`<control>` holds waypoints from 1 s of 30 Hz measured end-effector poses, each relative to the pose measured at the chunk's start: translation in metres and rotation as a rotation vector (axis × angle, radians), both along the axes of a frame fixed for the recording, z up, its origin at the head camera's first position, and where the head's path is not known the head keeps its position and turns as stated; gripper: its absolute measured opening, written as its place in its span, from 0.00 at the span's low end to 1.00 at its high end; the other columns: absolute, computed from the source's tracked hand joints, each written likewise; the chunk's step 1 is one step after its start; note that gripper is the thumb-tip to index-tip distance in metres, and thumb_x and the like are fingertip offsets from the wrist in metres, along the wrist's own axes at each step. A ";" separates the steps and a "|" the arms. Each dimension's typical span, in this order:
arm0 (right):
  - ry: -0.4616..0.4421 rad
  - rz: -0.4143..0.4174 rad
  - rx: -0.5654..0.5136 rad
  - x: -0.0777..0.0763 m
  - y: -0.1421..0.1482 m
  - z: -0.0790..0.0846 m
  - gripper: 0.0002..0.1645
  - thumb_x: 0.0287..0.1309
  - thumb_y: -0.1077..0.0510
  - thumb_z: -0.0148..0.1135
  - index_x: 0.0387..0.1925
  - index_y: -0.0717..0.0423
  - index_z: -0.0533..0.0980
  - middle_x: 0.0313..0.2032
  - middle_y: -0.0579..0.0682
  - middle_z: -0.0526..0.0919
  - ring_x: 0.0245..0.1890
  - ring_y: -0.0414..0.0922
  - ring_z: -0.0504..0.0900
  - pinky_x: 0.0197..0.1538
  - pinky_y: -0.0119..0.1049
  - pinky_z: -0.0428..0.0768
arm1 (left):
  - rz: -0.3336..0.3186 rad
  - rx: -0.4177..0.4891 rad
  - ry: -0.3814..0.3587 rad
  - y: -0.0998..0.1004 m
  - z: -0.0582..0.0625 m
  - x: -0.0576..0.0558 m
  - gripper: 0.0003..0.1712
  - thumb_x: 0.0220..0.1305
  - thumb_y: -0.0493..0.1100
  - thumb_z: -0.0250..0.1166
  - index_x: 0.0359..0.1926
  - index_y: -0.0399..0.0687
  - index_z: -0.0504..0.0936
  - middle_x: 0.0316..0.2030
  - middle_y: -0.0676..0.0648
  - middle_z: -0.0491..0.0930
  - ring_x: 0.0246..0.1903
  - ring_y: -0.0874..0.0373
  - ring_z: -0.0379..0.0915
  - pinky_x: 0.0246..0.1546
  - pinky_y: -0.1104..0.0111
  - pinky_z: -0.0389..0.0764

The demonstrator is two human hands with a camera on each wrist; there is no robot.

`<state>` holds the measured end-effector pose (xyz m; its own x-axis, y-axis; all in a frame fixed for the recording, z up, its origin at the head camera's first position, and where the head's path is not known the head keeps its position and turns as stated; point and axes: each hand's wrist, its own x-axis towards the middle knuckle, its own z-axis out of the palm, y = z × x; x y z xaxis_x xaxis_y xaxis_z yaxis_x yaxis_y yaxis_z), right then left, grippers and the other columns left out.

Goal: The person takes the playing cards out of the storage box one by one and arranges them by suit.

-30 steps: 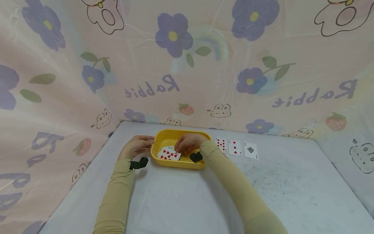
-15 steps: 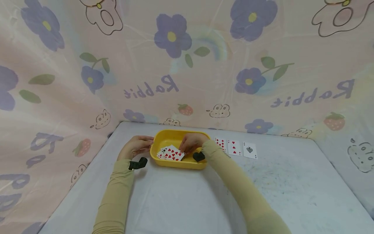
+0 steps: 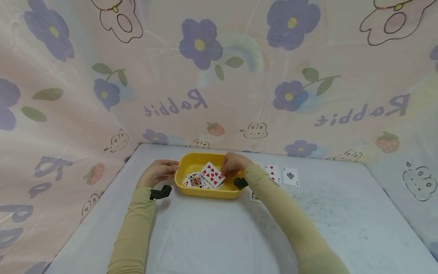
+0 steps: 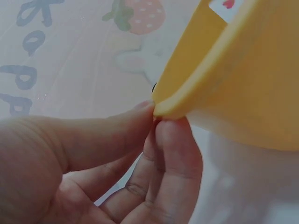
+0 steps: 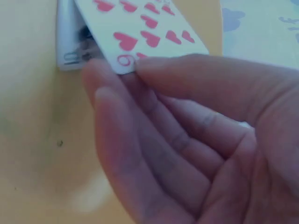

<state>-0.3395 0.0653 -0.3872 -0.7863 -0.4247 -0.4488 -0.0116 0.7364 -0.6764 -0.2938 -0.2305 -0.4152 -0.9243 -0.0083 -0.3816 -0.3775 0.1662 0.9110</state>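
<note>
My left hand (image 3: 157,173) pinches the left rim of a yellow plastic tub (image 3: 205,194) between thumb and fingertips; the left wrist view shows the tub's rim (image 4: 210,74) up close. My right hand (image 3: 237,163), over the tub's right half, pinches a corner of a nine of hearts playing card (image 3: 213,175) between thumb and fingers. That card (image 5: 149,32) is tilted up above a loose pile of playing cards (image 3: 195,180), where a face card shows. In the right wrist view, a ten card (image 5: 70,56) lies partly beneath it.
Right of the tub, a three of hearts (image 3: 273,174) and an ace of spades (image 3: 290,176) lie face up on the white table (image 3: 205,236). My right forearm partly covers another card (image 3: 254,197). A patterned curtain (image 3: 219,91) stands behind.
My right hand has moved right and drawn the nine of hearts up off the pile, uncovering a face card. My left hand stays on the rim. A card at the right forearm has come into view.
</note>
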 end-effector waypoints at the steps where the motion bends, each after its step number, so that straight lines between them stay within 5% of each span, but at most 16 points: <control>1: 0.016 0.000 -0.001 0.001 0.002 0.000 0.02 0.56 0.66 0.64 0.31 0.63 0.80 0.29 0.55 0.84 0.30 0.49 0.85 0.35 0.36 0.83 | -0.002 0.002 0.001 0.000 0.000 0.000 0.22 0.65 0.37 0.62 0.59 0.35 0.74 0.48 0.38 0.79 0.35 0.56 0.79 0.40 0.67 0.82; 14: 0.088 -0.040 -0.239 0.010 0.049 0.011 0.08 0.58 0.62 0.65 0.36 0.66 0.81 0.30 0.55 0.85 0.33 0.50 0.85 0.40 0.41 0.84 | -0.029 0.005 0.025 -0.001 0.002 0.003 0.23 0.66 0.36 0.61 0.60 0.33 0.72 0.46 0.38 0.79 0.34 0.56 0.78 0.40 0.67 0.82; 22: 0.088 -0.106 -0.359 0.036 0.091 0.019 0.11 0.60 0.62 0.63 0.40 0.68 0.79 0.34 0.57 0.85 0.35 0.51 0.85 0.43 0.44 0.83 | -0.036 -0.011 0.018 -0.001 0.002 0.002 0.22 0.67 0.36 0.61 0.60 0.34 0.72 0.47 0.38 0.79 0.34 0.56 0.78 0.40 0.67 0.82; 30: 0.022 -0.166 -0.428 0.067 0.141 -0.004 0.14 0.59 0.63 0.64 0.42 0.72 0.78 0.33 0.57 0.84 0.36 0.52 0.84 0.45 0.49 0.81 | -0.043 0.001 0.033 -0.003 -0.002 0.002 0.23 0.66 0.37 0.62 0.60 0.34 0.72 0.47 0.39 0.79 0.34 0.57 0.78 0.41 0.68 0.82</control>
<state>-0.2724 0.2066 -0.3914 -0.8664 -0.4362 -0.2430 0.0653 0.3836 -0.9212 -0.2922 -0.2332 -0.4170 -0.9358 0.0325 -0.3509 -0.3398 0.1805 0.9230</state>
